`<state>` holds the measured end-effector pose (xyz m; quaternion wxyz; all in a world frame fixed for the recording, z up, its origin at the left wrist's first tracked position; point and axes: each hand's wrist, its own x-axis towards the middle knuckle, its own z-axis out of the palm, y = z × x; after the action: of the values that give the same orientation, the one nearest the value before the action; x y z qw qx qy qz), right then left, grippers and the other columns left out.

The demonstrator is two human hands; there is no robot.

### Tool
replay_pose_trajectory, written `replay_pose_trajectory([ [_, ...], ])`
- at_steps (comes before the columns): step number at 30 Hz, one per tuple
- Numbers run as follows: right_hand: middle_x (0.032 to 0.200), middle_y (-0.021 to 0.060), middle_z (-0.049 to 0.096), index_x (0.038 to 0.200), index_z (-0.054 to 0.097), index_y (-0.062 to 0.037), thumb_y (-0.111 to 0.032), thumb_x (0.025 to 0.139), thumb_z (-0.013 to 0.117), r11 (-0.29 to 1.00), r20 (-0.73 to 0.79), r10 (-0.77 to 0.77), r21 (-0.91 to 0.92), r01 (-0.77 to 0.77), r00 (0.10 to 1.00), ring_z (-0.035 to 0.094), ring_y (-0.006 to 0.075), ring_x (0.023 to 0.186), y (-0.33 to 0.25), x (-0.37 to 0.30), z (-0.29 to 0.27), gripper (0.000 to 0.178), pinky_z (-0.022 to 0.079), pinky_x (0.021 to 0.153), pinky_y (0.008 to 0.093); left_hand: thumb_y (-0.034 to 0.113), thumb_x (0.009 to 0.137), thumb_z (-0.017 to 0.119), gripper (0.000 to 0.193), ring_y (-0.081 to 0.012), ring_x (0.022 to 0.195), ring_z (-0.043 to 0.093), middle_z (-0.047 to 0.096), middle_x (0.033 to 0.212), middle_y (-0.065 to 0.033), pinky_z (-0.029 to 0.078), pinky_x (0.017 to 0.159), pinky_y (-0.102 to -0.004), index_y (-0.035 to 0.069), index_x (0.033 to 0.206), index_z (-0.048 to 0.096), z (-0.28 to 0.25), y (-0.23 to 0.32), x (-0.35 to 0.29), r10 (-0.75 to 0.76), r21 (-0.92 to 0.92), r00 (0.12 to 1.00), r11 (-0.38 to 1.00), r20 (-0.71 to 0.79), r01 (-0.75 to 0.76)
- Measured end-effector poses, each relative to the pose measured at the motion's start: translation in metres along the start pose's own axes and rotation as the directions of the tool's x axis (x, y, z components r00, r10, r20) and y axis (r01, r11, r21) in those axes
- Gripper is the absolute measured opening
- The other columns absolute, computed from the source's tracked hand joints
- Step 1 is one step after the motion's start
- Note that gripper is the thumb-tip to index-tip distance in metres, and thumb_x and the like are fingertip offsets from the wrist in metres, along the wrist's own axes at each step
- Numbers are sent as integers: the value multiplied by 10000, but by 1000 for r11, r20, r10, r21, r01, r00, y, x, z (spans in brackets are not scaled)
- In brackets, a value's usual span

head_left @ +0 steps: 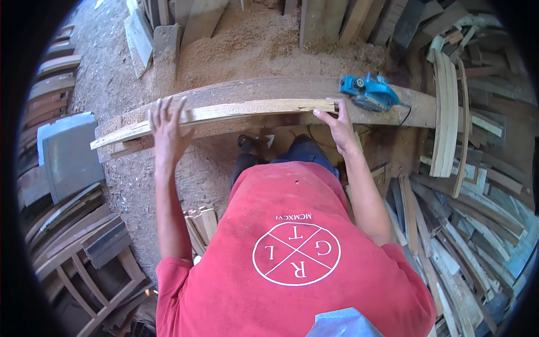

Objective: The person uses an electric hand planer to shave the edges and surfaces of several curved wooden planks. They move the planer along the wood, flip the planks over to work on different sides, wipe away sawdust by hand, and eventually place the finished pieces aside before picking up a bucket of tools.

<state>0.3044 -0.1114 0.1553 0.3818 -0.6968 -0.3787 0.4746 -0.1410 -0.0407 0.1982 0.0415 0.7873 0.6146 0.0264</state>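
A long pale wooden strip (pixel 236 109) lies lengthwise along a wide plank bench (pixel 415 117) in front of me. My left hand (pixel 168 126) is over the strip's left part, its fingers spread and a little blurred; whether they touch the wood I cannot tell. At the other end my right hand (pixel 341 126) has its thumb on the near side of the strip and its fingers at the tip, holding that end. Dark cracks run through the wood close to my right thumb. Just beyond that hand, a blue electric planer (pixel 370 91) sits on the bench.
Sawdust (pixel 247 50) covers the ground behind the bench. Curved boards (pixel 443 115) stand across its right end, and loose offcuts (pixel 449 264) pile up at the lower right. Stacked boards and a wooden frame (pixel 92 281) are at the left. A dark cord (pixel 405 115) hangs by the planer.
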Motion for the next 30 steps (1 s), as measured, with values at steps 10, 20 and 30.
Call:
replay_pose_trajectory([
  [10,1366,205,615,1434,582,-86,-432,866,819,522,136,-404,-778,350,905,562,387,1292,15,93,-155,706,442,1105,464,437,826,843,900,-441,1597,123,210,1726,-161,107,1274,-639,337,1614,420,25,234,-22,15,-176,994,984,-111,-35],
  [20,1076,258,703,1173,671,-11,-301,832,856,646,498,-177,-592,482,849,659,461,1031,72,183,-276,485,511,889,500,362,869,809,686,-482,1575,133,171,1717,-222,179,1257,-605,345,1512,569,45,399,-42,-461,-211,872,880,-166,425],
  [30,770,21,662,1067,695,-28,-183,914,817,858,721,22,-369,357,693,591,95,608,8,192,-253,250,462,547,265,389,854,815,511,-446,1539,263,347,1642,-200,285,1220,-606,206,1319,707,104,478,-84,-626,-288,779,749,-17,596],
])
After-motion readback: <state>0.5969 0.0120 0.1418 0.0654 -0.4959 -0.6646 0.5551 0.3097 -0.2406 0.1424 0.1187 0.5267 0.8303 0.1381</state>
